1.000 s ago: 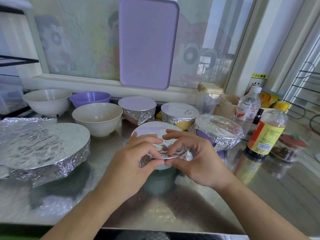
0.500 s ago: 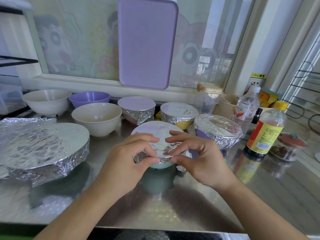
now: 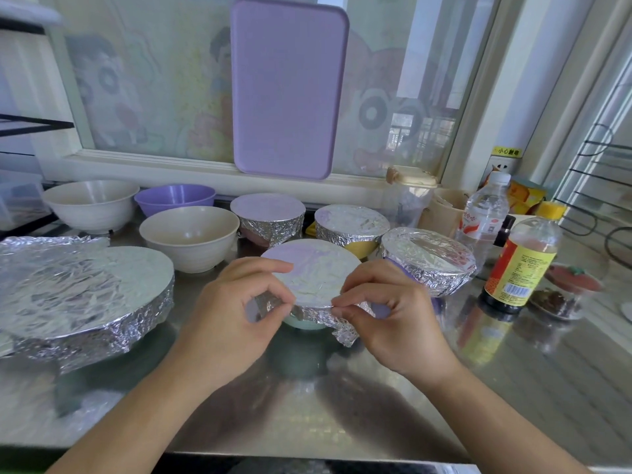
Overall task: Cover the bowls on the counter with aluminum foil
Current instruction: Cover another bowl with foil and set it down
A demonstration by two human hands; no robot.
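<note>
The foil skirt is pinched at the near rim of the pale green bowl, thumb against forefinger in both the left hand and the right hand; each grip is closed on the sheet. The foil is judged thin, light and easily torn, so it is best taken at the loose edge and pressed under the rim, not pulled. The bowl stands upright at mid counter, mouth up under a flat foil top; being round, no long axis is shown. Behind it, three wrapped bowls are seen, and three uncovered bowls wait at left.
</note>
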